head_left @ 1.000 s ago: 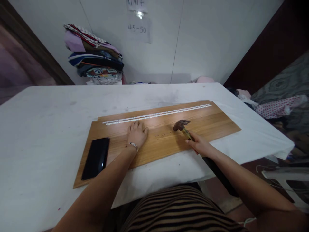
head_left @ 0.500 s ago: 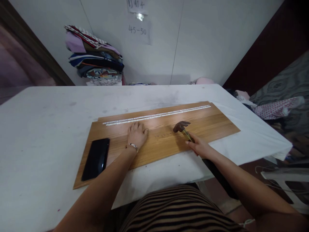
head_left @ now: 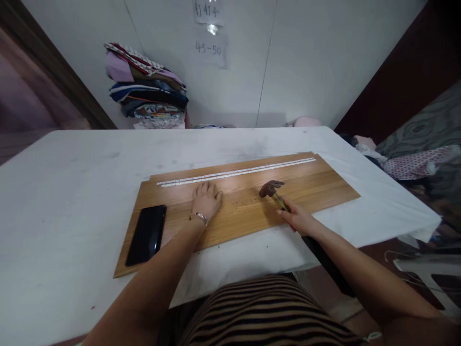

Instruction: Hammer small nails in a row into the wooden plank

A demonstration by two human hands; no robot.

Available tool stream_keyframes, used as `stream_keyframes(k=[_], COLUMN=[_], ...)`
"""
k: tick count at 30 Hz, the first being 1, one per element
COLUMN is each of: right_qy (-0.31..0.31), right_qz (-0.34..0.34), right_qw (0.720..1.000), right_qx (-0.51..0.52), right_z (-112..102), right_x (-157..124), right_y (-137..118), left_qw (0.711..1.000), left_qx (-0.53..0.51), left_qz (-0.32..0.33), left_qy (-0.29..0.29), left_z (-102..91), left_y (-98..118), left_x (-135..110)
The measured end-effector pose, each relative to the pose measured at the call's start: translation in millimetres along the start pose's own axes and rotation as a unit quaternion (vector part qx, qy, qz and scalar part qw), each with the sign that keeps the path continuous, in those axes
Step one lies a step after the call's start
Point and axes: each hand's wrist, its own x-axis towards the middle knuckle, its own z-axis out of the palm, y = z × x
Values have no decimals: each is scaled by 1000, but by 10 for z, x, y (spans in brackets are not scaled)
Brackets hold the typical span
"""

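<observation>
Gripping a hammer by its handle, the right hand was closed tight. The head was down at the board, touching or just above it, I could not tell. The board lay toward the counter's near edge. The left hand lay flat and open on the board, palm down, holding nothing, only pressing the wood. Between the hands ran a short row of dots, too small to tell whether nail heads or marks. If nails, I judged the row barely begun, most of the board being bare. Two pale strips lay along the board's far edge, loose or fixed I could not tell. A phone lay on its left end.
</observation>
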Motion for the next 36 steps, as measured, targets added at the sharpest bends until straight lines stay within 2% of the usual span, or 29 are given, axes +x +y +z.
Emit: stream_keyframes(k=[19,36], right_qy=[-2,5], right_qz=[-10,-6], right_qw=[1000,1000], right_qx=[-15,-23], right_z=[14,2], right_x=[71,29], right_y=[46,-45], left_qw=[1000,1000], left_qx=[-2,-16], left_qz=[-5,-1], left_qy=[-4,10], left_z=[-45,-13], left_y=[36,26], left_x=[-4,-3])
